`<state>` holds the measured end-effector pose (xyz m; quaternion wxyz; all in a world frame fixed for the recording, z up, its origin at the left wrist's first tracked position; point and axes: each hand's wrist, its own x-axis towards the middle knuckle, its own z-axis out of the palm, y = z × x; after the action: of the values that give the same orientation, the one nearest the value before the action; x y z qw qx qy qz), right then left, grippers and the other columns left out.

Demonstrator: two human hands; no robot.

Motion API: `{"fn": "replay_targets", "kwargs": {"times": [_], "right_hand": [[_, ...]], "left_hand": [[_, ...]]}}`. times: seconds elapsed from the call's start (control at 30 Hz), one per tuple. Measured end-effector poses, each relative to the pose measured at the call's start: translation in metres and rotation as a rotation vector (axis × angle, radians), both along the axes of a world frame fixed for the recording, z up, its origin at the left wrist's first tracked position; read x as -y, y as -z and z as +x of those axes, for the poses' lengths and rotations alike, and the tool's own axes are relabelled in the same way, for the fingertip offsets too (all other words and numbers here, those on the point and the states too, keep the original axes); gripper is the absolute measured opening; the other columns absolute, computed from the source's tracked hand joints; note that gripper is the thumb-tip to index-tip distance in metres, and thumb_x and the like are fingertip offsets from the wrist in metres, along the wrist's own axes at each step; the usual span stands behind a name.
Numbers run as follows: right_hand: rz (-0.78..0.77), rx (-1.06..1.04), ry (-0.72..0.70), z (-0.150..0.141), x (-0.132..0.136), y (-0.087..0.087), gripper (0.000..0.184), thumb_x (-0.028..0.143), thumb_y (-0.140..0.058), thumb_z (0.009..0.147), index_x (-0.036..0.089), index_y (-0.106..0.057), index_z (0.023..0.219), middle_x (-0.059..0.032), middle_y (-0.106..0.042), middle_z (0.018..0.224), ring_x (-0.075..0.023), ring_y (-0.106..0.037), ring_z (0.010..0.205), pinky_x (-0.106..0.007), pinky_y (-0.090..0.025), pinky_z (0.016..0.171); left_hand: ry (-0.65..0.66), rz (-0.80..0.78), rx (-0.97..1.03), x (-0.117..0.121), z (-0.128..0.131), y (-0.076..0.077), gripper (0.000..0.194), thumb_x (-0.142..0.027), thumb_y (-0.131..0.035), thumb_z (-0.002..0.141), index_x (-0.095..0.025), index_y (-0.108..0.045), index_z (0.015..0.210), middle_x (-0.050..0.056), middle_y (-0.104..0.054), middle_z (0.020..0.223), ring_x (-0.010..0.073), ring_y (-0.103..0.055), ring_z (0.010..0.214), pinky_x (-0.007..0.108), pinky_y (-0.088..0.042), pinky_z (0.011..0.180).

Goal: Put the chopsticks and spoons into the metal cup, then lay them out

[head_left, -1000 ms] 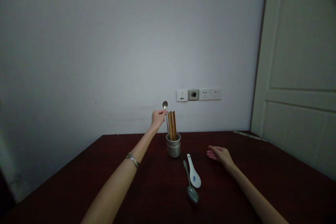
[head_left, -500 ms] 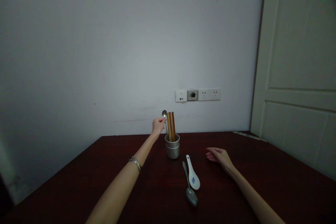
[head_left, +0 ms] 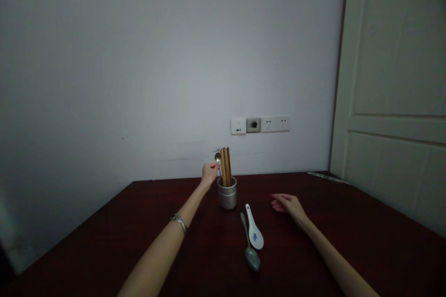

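Silver-coloured spoon point(head_left: 218, 157) in the head view: bowl up, long axis near vertical, handle running down into the metal cup point(head_left: 227, 200) just left of the chopsticks point(head_left: 226, 168); lower end hidden. Left hand point(head_left: 209, 173) is the nearer one, thumb and fingers pinched on the handle below the bowl, cup below and to its right. Right hand point(head_left: 288, 205) loosely curled, nothing visible in it, well apart. Versus a second ago: spoon and left hand sit lower against the chopsticks.
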<state>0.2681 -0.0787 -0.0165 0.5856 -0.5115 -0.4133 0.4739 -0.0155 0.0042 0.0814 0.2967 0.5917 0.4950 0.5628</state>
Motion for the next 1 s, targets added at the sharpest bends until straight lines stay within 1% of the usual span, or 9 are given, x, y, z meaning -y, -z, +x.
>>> {"fn": "replay_targets", "kwargs": {"times": [0.13, 0.3, 0.47, 0.57, 0.7, 0.87, 1.0], "right_hand": [[0.011, 0.013, -0.009, 0.001, 0.0, 0.001, 0.011, 0.019, -0.06, 0.069, 0.01, -0.064, 0.074, -0.0073, -0.065, 0.059, -0.0123, -0.06, 0.047, -0.021, -0.05, 0.048], [0.017, 0.016, -0.014, 0.002, -0.001, 0.004, 0.013, 0.02, -0.06, 0.069, 0.01, -0.063, 0.076, -0.0073, -0.065, 0.059, -0.012, -0.06, 0.048, -0.021, -0.051, 0.048], [0.01, 0.034, -0.02, 0.001, -0.001, 0.003, 0.013, 0.02, -0.06, 0.07, 0.009, -0.063, 0.076, -0.0071, -0.065, 0.059, -0.0113, -0.059, 0.047, -0.02, -0.05, 0.047], [0.016, 0.049, -0.03, 0.002, 0.0, 0.003, 0.014, 0.021, -0.058, 0.072, 0.009, -0.062, 0.077, -0.0072, -0.065, 0.06, -0.0113, -0.06, 0.048, -0.02, -0.05, 0.048], [0.023, 0.051, -0.037, 0.003, -0.001, 0.005, 0.015, 0.021, -0.056, 0.073, 0.009, -0.062, 0.079, -0.0072, -0.065, 0.06, -0.0117, -0.06, 0.049, -0.02, -0.05, 0.048], [0.032, 0.054, -0.045, 0.007, -0.009, 0.013, 0.016, 0.023, -0.059, 0.072, 0.009, -0.063, 0.077, -0.0068, -0.065, 0.06, -0.0117, -0.06, 0.048, -0.02, -0.05, 0.047], [0.031, 0.05, -0.041, 0.008, -0.013, 0.018, 0.016, 0.024, -0.06, 0.071, 0.01, -0.064, 0.077, -0.0068, -0.066, 0.06, -0.0119, -0.06, 0.048, -0.02, -0.05, 0.046]], "left_hand": [[0.026, 0.003, 0.012, 0.002, 0.0, 0.005, 0.028, -0.039, -0.059, 0.063, -0.014, -0.058, 0.052, -0.005, -0.038, 0.035, 0.0074, -0.033, 0.036, 0.019, -0.021, 0.039], [0.004, 0.018, 0.007, 0.003, -0.002, 0.012, 0.025, -0.036, -0.059, 0.063, -0.014, -0.059, 0.051, -0.004, -0.038, 0.036, 0.0086, -0.033, 0.039, 0.02, -0.02, 0.04], [-0.03, 0.069, -0.084, -0.001, -0.003, 0.022, 0.028, -0.037, -0.056, 0.066, -0.013, -0.061, 0.052, -0.003, -0.041, 0.04, 0.0091, -0.034, 0.042, 0.021, -0.023, 0.043], [-0.041, 0.079, -0.124, -0.003, -0.003, 0.026, 0.027, -0.035, -0.054, 0.068, -0.013, -0.061, 0.053, -0.002, -0.045, 0.043, 0.0107, -0.039, 0.046, 0.021, -0.025, 0.046], [-0.043, 0.077, -0.117, -0.002, -0.001, 0.028, 0.026, -0.034, -0.055, 0.066, -0.013, -0.062, 0.054, 0.001, -0.053, 0.05, 0.0139, -0.047, 0.054, 0.022, -0.029, 0.05], [-0.039, 0.037, -0.143, 0.0, -0.001, 0.03, 0.028, -0.036, -0.054, 0.065, -0.011, -0.063, 0.055, 0.002, -0.057, 0.053, 0.0163, -0.051, 0.059, 0.022, -0.032, 0.053], [-0.066, 0.034, -0.188, 0.002, -0.002, 0.031, 0.029, -0.036, -0.053, 0.066, -0.011, -0.065, 0.057, 0.002, -0.06, 0.056, 0.0171, -0.054, 0.063, 0.022, -0.034, 0.055]]}}
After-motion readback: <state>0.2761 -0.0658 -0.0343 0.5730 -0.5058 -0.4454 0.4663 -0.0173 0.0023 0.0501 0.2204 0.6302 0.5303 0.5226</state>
